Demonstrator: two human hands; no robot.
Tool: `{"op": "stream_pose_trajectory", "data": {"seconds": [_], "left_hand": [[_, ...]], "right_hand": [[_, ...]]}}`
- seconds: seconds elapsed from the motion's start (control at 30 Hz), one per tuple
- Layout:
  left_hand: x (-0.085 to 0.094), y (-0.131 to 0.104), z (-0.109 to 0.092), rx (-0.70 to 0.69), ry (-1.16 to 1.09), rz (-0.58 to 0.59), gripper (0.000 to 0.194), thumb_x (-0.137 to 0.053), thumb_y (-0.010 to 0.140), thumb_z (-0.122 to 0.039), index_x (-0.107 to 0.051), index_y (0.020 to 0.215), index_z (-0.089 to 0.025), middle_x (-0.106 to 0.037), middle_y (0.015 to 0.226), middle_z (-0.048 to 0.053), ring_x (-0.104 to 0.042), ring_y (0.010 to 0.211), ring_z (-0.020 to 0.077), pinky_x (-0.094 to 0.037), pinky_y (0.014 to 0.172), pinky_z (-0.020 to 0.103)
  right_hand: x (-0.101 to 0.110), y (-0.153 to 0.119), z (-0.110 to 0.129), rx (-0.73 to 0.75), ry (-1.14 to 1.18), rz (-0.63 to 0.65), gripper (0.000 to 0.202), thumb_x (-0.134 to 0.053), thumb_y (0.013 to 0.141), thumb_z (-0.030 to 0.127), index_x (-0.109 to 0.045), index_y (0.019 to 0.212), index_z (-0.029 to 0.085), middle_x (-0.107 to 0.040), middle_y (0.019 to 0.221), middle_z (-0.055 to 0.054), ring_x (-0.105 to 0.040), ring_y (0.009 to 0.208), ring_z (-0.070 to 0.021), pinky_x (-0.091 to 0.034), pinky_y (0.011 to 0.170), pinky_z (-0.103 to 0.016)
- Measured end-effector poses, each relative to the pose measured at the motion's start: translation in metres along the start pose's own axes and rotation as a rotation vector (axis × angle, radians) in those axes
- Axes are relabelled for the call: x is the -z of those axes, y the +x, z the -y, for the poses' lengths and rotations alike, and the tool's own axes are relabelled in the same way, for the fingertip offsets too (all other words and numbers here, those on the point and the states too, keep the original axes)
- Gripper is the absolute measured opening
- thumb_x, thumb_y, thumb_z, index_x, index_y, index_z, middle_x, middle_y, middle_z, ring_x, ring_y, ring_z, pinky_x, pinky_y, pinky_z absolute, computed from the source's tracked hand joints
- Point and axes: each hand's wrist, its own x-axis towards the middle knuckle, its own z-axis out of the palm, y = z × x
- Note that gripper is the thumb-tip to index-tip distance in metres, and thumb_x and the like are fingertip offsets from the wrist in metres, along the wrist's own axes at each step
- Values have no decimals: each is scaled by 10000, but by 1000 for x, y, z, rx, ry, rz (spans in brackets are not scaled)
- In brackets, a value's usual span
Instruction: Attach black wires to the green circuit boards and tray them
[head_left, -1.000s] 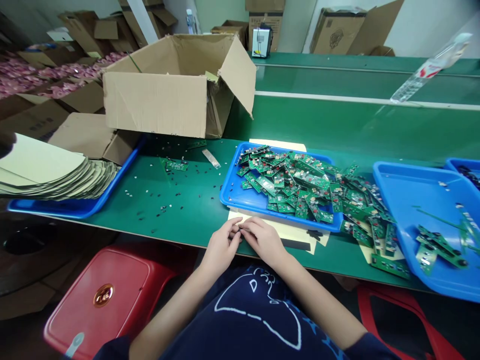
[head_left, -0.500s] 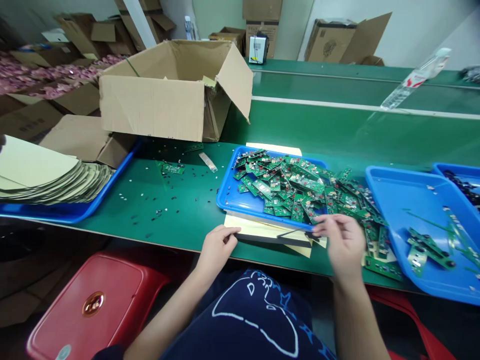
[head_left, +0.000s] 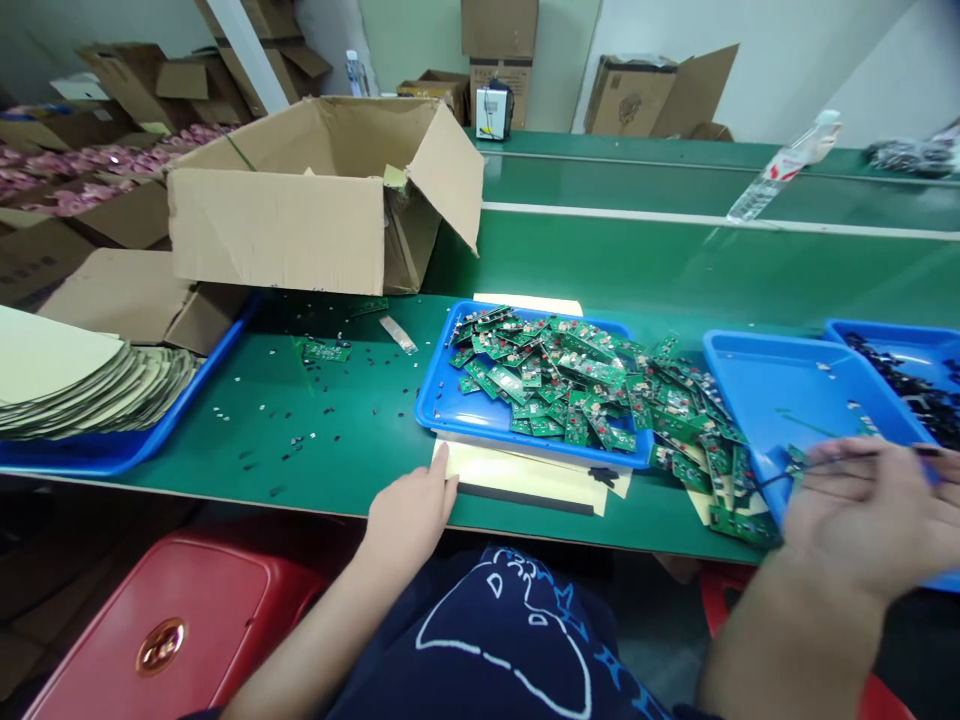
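Observation:
My left hand (head_left: 411, 510) rests at the left end of pale yellow paper sheets (head_left: 517, 470), index finger stretched along their edge and thumb near a black strip (head_left: 525, 498). The strip lies along the near side of the paper. My right hand (head_left: 862, 510), blurred, is over the near end of the right blue tray (head_left: 765, 375), closed on a thin dark tool that looks like tweezers (head_left: 780, 477). Small black pieces (head_left: 602, 475) lie at the paper's right end. Behind the paper, green circuit boards (head_left: 577, 370) fill the middle blue tray (head_left: 431, 395) and spill rightwards.
A large open carton (head_left: 277, 230) stands behind on the left. Stacked yellow sheets (head_left: 142, 385) lie in a left tray (head_left: 165, 430). Another blue tray (head_left: 847, 330) at far right holds black parts. A water bottle (head_left: 784, 170) stands at the back; a red stool (head_left: 202, 610) is below.
My right hand has moved right with the tweezers, from the strip's right end to the right tray. My left index finger has straightened onto the paper. The view has shifted rightward.

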Motion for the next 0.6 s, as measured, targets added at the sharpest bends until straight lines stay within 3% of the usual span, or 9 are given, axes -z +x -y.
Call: {"op": "stream_pose_trajectory", "data": {"seconds": [0.03, 0.1, 0.2, 0.33, 0.4, 0.5, 0.6], "left_hand": [[6, 10, -3, -49, 27, -43, 345, -481, 830, -303, -643, 1070, -116, -602, 603, 69, -556, 500, 192, -400, 441, 256], [17, 40, -17, -235, -2, -162, 318, -477, 843, -281, -630, 1073, -124, -627, 739, 98, -598, 642, 213, -446, 536, 263], [22, 93, -49, -391, -54, -231, 345, -465, 838, -167, -559, 1168, -194, -602, 918, 89, -586, 848, 211, -468, 660, 255], [9, 143, -77, -537, -192, -161, 190, -504, 795, -93, -635, 918, -157, -531, 1137, 136, -527, 999, 246, -473, 685, 283], [4, 151, -76, -580, -286, -149, 165, -488, 811, -84, -636, 829, -155, -578, 1047, 116, -535, 977, 233, -472, 709, 296], [8, 144, -66, -576, -568, -216, 101, -528, 826, -156, -628, 817, -171, -628, 922, 68, -569, 900, 187, -471, 771, 305], [24, 124, -57, -394, -974, -258, 92, -599, 795, -252, -612, 820, -165, -641, 822, 42, -586, 713, 131, -477, 598, 224]], "right_hand": [[-10, -8, 2, 10, 50, -92, 198, -666, 655, 198, -583, 776, 330, -515, 643, 33, -538, 520, -129, -426, 466, -315], [-31, -26, 5, -97, 122, -92, 200, -693, 615, 136, -591, 723, 270, -533, 669, 27, -555, 542, -112, -451, 512, -303], [-54, -55, 5, -233, 110, 84, 148, -677, 676, 209, -563, 770, 221, -573, 645, 29, -570, 546, -108, -470, 527, -276], [-63, -83, 5, -262, -14, 313, 148, -644, 742, 250, -541, 827, 189, -597, 645, 23, -606, 563, -121, -511, 546, -274], [-63, -90, 6, -276, -8, 364, 139, -631, 760, 246, -537, 847, 193, -587, 663, 28, -614, 564, -116, -526, 557, -271], [-64, -93, 6, -307, 47, 375, 143, -629, 766, 240, -523, 856, 204, -573, 695, 32, -628, 582, -113, -540, 570, -265], [-73, -94, 7, -325, 97, 413, 182, -632, 764, 239, -494, 880, 217, -578, 748, 23, -653, 653, -131, -549, 577, -266]]}}
